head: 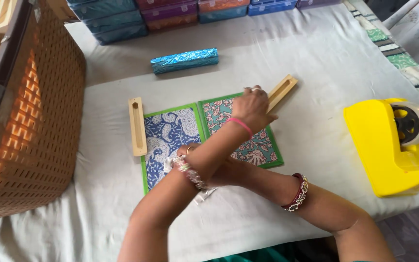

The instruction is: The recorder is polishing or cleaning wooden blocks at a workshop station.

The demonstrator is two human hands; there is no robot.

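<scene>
My arms are crossed. My left hand [252, 106], with a pink band at the wrist, reaches to the right and grips the near end of a slotted wooden strip [284, 89] at the top edge of a green-bordered teal floral card [258, 148]. My right hand [189, 151], mostly hidden beneath the left forearm, rests on a green-bordered blue paisley card [166, 133] beside the teal one. A bit of crumpled white wrapping [204, 195] shows by it. A second wooden strip [137, 126] lies along the blue card's left edge.
A brown woven basket [35, 121] stands at the left. A yellow tape dispenser [384, 145] sits at the right. A blue foil-wrapped pack [184, 60] lies further back, with stacked coloured boxes [170, 14] along the far edge of the grey cloth-covered table [316, 48].
</scene>
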